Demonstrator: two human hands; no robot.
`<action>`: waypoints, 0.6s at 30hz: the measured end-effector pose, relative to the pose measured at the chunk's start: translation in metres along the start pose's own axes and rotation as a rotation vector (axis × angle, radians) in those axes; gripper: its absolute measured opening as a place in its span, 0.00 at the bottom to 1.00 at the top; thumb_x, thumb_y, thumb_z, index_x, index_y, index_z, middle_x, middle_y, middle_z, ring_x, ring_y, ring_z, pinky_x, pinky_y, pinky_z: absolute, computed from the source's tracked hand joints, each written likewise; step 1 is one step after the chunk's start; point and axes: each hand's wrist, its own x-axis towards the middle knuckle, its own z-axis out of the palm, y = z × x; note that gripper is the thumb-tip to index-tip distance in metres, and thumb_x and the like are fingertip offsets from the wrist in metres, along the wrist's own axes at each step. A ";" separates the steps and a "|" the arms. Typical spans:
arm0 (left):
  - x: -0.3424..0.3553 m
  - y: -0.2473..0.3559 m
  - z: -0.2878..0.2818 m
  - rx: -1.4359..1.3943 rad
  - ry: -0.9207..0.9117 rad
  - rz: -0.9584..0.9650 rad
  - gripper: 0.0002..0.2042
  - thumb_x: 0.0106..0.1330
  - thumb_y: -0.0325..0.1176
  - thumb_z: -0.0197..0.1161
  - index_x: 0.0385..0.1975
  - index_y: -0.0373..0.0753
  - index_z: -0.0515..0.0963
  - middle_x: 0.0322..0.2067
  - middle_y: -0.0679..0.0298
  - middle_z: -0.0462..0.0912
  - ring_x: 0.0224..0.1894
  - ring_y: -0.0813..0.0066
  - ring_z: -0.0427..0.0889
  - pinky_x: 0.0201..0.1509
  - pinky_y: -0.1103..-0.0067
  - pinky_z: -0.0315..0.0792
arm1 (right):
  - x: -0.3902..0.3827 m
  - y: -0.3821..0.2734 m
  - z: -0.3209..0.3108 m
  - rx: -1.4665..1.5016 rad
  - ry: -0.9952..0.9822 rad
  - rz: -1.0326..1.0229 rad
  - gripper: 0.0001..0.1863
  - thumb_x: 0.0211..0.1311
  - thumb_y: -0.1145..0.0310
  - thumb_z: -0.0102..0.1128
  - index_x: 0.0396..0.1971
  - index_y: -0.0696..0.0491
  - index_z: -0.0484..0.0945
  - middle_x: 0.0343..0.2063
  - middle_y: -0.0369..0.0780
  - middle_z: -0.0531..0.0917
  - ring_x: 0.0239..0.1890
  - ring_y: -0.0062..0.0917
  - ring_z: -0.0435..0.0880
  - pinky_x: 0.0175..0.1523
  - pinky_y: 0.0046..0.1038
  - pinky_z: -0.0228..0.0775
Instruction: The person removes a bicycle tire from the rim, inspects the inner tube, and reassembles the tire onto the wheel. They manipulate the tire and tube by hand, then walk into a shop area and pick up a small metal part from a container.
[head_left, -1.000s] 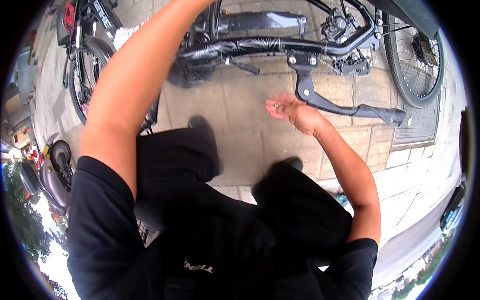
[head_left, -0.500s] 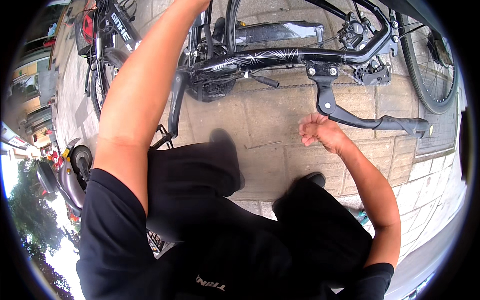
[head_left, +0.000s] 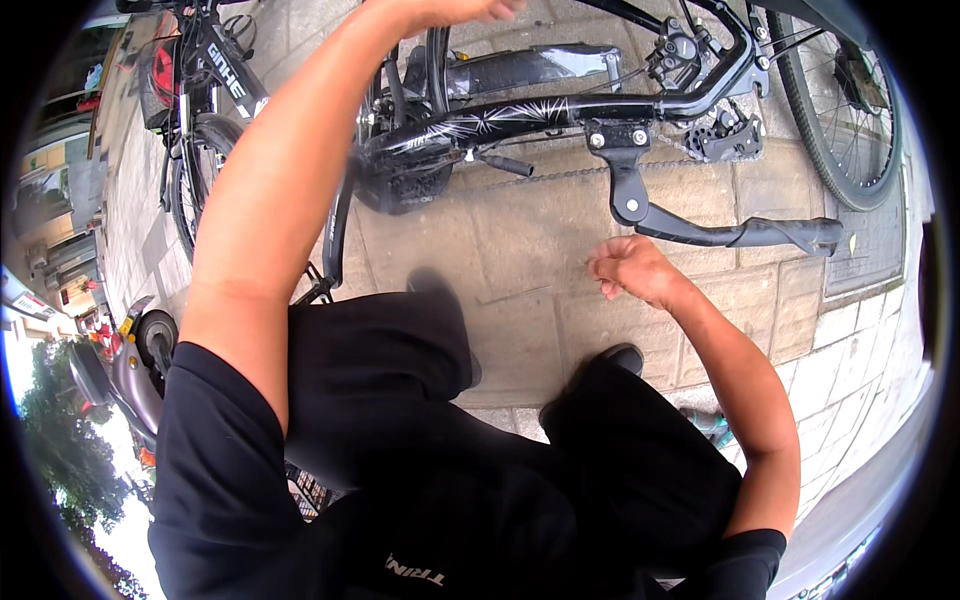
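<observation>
One frame [head_left: 510, 118] — black, across the upper middle, over the pavement [head_left: 530, 235]. Long axis left to right; the end with the derailleur [head_left: 725, 140] lies to the right. One kickstand [head_left: 690, 234], fixed to the frame by a plate with two bolts showing; its leg points right, roughly along the frame, tip near a metal cover [head_left: 872, 250]. One chain [head_left: 560, 177], slung low below the frame. One wheel [head_left: 858, 175] at far right.

Two hands. Right hand [head_left: 636, 271] just below the kickstand's pivot, fingers curled in; cannot tell if that grip is clamped on anything. Left hand [head_left: 468, 9] above the frame, cut by the upper edge — state of its grip cannot be told. Second bike [head_left: 228, 82] and one scooter [head_left: 135, 375] at left. Two dark shoes [head_left: 626, 358] below the frame.
</observation>
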 end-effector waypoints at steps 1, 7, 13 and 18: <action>0.004 0.001 0.013 0.105 -0.113 -0.043 0.15 0.65 0.26 0.53 0.45 0.35 0.86 0.38 0.58 0.89 0.41 0.71 0.87 0.45 0.73 0.80 | -0.002 0.005 -0.003 -0.006 0.012 0.017 0.14 0.64 0.68 0.64 0.43 0.64 0.82 0.29 0.38 0.83 0.29 0.22 0.83 0.37 0.25 0.79; 0.050 -0.002 0.070 0.645 -0.261 -0.170 0.21 0.70 0.37 0.59 0.62 0.40 0.76 0.53 0.57 0.81 0.53 0.67 0.81 0.57 0.71 0.74 | -0.006 0.009 -0.006 -0.023 0.047 0.069 0.14 0.65 0.68 0.62 0.42 0.63 0.83 0.29 0.40 0.84 0.29 0.23 0.83 0.38 0.27 0.80; 0.122 -0.024 0.085 0.442 -0.415 -0.314 0.35 0.76 0.51 0.49 0.80 0.49 0.48 0.79 0.55 0.51 0.78 0.51 0.55 0.79 0.59 0.53 | -0.010 0.019 -0.009 0.023 0.050 0.081 0.12 0.69 0.67 0.61 0.43 0.61 0.81 0.35 0.38 0.85 0.31 0.23 0.84 0.41 0.26 0.79; 0.165 -0.118 0.104 0.812 -0.163 -0.199 0.31 0.75 0.48 0.50 0.74 0.40 0.62 0.74 0.45 0.61 0.76 0.47 0.60 0.78 0.58 0.56 | 0.007 0.060 -0.008 0.071 0.033 -0.005 0.09 0.63 0.69 0.60 0.37 0.58 0.82 0.26 0.41 0.83 0.27 0.22 0.83 0.34 0.27 0.76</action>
